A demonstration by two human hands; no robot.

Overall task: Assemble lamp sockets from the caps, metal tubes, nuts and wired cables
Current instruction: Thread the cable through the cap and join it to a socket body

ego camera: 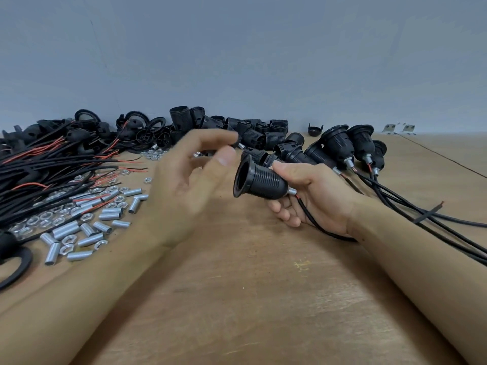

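My right hand [313,196] grips a black threaded lamp socket [259,180] above the wooden table [250,299]. The socket's flared mouth faces left. A short metal tube [291,191] sticks out of its narrow end, and a black cable [316,225] with a red wire runs from there under my palm. My left hand [189,180] hovers just left of the socket, blurred, fingers loosely spread and holding nothing.
Several finished sockets with cables [350,151] lie at the right. Loose black socket bodies [253,133] pile up at the back by the grey wall. Metal tubes [79,233], nuts [52,217] and wired cables [47,167] cover the left side.
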